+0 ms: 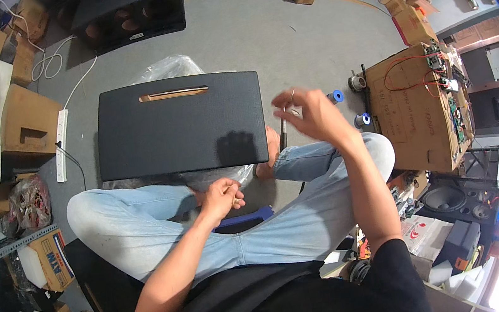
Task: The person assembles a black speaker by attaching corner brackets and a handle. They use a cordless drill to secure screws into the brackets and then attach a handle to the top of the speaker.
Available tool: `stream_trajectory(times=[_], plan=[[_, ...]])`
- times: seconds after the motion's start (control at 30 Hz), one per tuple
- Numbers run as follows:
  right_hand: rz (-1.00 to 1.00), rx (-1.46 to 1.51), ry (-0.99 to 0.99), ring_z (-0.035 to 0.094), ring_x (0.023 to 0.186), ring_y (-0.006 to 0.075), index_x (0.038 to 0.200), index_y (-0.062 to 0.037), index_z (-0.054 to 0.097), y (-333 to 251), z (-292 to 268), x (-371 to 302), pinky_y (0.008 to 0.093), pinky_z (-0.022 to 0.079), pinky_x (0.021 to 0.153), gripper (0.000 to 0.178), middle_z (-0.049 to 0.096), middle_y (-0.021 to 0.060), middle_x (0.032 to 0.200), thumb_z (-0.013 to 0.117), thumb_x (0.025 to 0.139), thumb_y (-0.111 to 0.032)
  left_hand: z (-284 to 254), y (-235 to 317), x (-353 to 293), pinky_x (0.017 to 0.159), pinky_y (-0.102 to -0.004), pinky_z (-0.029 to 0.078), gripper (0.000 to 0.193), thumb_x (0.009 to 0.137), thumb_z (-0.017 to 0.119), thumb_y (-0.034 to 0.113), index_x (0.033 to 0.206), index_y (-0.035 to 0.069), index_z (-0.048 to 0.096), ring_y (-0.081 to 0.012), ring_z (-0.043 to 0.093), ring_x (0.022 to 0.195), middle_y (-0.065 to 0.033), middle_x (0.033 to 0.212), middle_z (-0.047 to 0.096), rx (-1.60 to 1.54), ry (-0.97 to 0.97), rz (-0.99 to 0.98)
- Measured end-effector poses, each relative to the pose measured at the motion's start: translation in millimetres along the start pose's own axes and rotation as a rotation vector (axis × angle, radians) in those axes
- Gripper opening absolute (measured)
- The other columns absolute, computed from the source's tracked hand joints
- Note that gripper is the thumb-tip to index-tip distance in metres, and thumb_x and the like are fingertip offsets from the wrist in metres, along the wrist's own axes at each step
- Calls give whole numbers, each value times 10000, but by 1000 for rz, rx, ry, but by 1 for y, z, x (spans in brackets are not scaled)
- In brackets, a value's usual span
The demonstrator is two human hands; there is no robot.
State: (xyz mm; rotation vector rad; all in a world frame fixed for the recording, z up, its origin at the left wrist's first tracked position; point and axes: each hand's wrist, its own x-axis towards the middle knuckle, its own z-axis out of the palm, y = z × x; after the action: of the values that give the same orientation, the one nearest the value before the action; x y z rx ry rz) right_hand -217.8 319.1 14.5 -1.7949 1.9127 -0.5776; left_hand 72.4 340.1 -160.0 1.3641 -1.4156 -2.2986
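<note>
In front of me lies a black speaker cabinet (181, 124) with a long slot near its far edge, on crumpled clear plastic (176, 68). My left hand (222, 199) hangs between my knees, close to the cabinet's near edge, its fingers curled together. What those fingers hold, if anything, is too small to make out. To the right of the cabinet, my right hand (311, 115) is raised and partly blurred. Its fingertips close around the upper end of a slim tool (283, 135) with a dark handle and a bright shaft. The hand's shadow falls on the cabinet's right corner.
Small blue spools (336, 97) stand right of my hand, before a large cardboard box (409, 111) carrying wires and circuit boards. A white power strip (62, 146) lies left of the cabinet. Another black speaker (138, 18) stands beyond. A blue object (242, 220) lies between my legs.
</note>
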Motion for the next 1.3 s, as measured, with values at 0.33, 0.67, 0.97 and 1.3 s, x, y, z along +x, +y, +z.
stream_trajectory(times=[0.33,0.67,0.97,1.3], plan=[[18,251,270,741,886,219,1086,-8,752,0,-22,30,355,583,794,196,768,142,958,745,938,-136,-34,-133,190,864,-401,516,195,1037,524,138,1154,86,671,-217,620,1019,-91,1147,677,-1329,52,-430],[92,273,338,746,849,254,1023,2,752,21,-22,-4,352,584,758,141,750,166,949,752,894,-55,10,-80,232,879,-405,506,205,1039,516,159,1153,88,670,-221,617,1029,-91,1149,676,-1333,303,-90],[61,269,308,732,815,227,1022,5,751,14,-22,14,339,578,760,137,757,140,925,747,889,-26,4,-79,225,893,-408,496,215,1041,508,178,1153,90,669,-224,613,1037,-91,1150,675,-1294,342,-125],[40,256,357,745,832,240,1012,3,751,20,-27,12,344,582,758,119,756,152,926,742,900,-37,-6,-78,225,909,-412,485,227,1044,500,200,1152,92,668,-228,610,1047,-92,1151,673,-1255,363,-115]])
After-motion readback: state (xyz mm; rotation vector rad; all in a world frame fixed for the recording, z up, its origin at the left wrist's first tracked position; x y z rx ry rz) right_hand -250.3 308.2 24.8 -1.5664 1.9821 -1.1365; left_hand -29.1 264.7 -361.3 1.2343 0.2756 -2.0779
